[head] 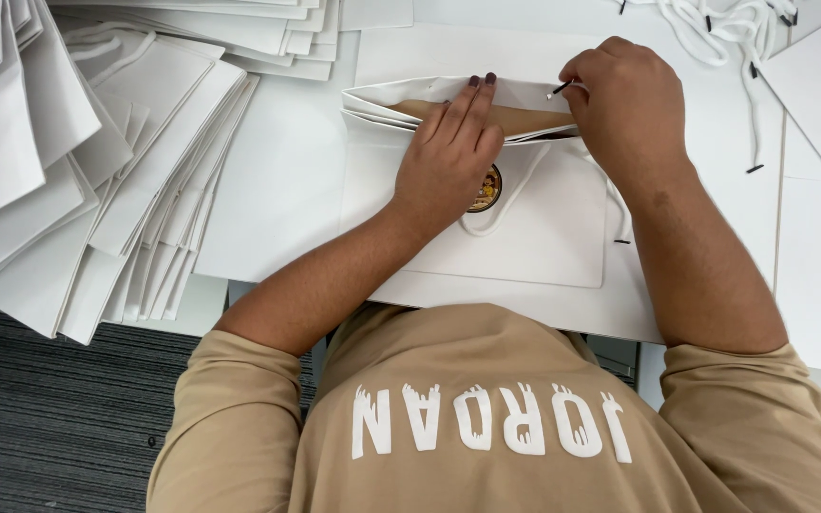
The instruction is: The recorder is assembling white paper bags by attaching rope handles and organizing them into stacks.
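Left hand point(448, 157) lies flat, fingers open, on the white bag point(515, 233) – pressing its mouth. Right hand point(624, 104) pinches a cord tip point(560, 90) at the bag's rim

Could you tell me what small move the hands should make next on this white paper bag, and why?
Probably push the black-tipped white cord end through the upper edge of the flat white paper bag. The right hand pinches that tip right at the bag's open mouth, while the left hand presses flat on the opening, holding it spread. One cord loop already lies on the bag's front.
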